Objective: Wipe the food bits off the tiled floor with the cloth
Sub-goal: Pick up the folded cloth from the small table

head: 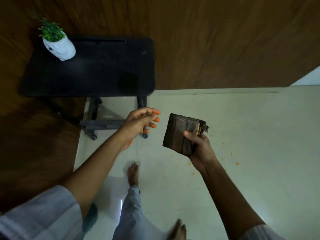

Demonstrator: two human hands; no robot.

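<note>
right hand (199,144) grips folded cloth (181,134); no writing.

Cloth (181,134), gripped at its lower right corner: brown woven fabric, folded in layers, matt, coarse, frayed at the far edge. Tiled floor (242,118) below the grip: pale, smooth, glossy, reflecting light. Food bits (237,164) right of grip: orange crumbs. Table (90,70) up-left: black, smooth, faint sheen. Pot (59,46): white, glazed-looking. Wall panelling (225,40): brown wood grain, semi-matt.
</note>
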